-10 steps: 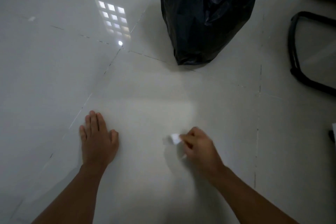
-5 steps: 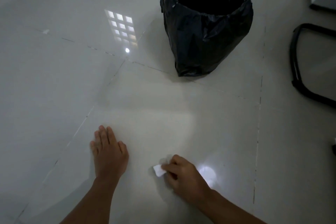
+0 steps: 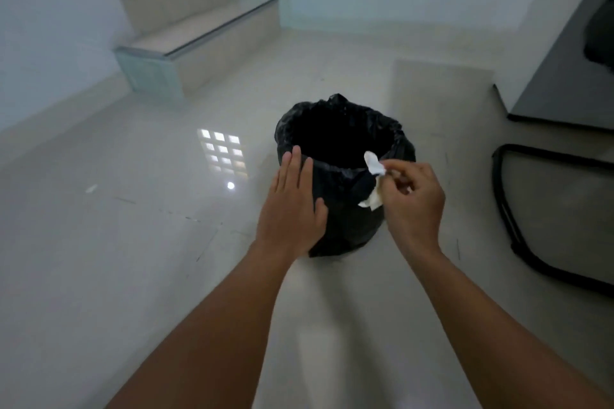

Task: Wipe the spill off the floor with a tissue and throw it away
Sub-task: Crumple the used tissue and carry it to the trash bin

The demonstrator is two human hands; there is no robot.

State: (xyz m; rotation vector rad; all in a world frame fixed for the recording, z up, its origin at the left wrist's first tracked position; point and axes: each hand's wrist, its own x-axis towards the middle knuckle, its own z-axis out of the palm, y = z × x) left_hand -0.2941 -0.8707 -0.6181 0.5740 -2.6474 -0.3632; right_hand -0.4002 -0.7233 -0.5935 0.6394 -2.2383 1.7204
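A bin lined with a black bag [image 3: 345, 129] stands on the pale tiled floor, its mouth open and dark inside. My right hand [image 3: 412, 202] pinches a crumpled white tissue [image 3: 373, 166] at the bin's near right rim, partly over the opening. My left hand [image 3: 292, 206] is flat with fingers together, held against the bin's near left side, holding nothing. No spill shows on the floor in this view.
Stone steps [image 3: 199, 30] rise at the back left. A black chair base [image 3: 518, 209] lies on the floor to the right, below a dark grey piece of furniture [image 3: 558, 70]. A window's reflection [image 3: 222, 153] glares on the tiles left of the bin.
Both hands have lifted off the floor and moved to the bin. The right hand carried the tissue up to the rim. The view has tilted up, showing the stairs.
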